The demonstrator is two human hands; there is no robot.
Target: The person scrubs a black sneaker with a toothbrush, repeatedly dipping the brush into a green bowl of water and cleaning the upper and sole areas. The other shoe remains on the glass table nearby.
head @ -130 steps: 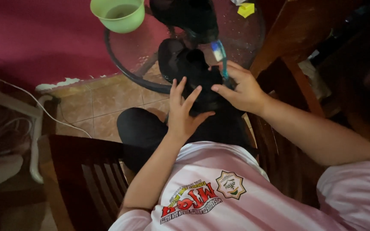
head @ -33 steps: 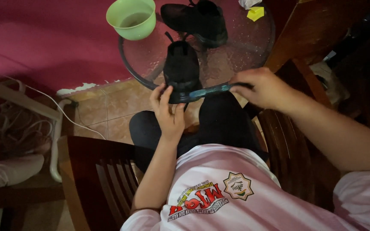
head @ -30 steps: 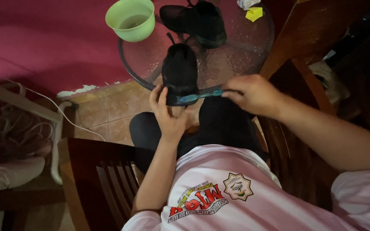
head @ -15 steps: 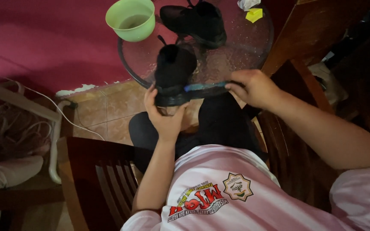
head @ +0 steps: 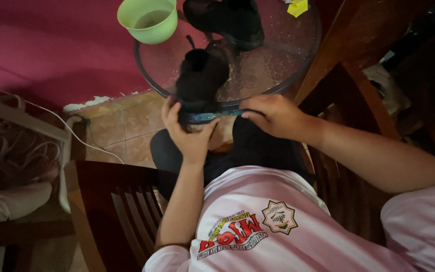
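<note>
Head view looks down over your lap at the round glass surface, with a dark wooden chair at your left over the tiled floor. On the glass, toward its far side, lies a second black shoe, and a green bowl holding some liquid sits at the far left rim, apart from that shoe. A small yellow scrap lies at the far right edge.

The black shoe you are working on is at the near rim of the glass, above your knees. Your left hand cups its near end from below, its grip clamped on the shoe with thumb and fingers either side. Your right hand has its grip closed round the handle of a slim bluish brush, which lies crosswise against the shoe's near end, just above your left fingers.

Judging by this, you are in the scrubbing step, working the heel or sole edge; which of the two cannot be told, since the shoe is dark and in shadow. The next move calls for a firm left hold so the shoe does not twist, short strokes kept clear of your own fingertips, and a turn of the shoe to offer a fresh side.
</note>
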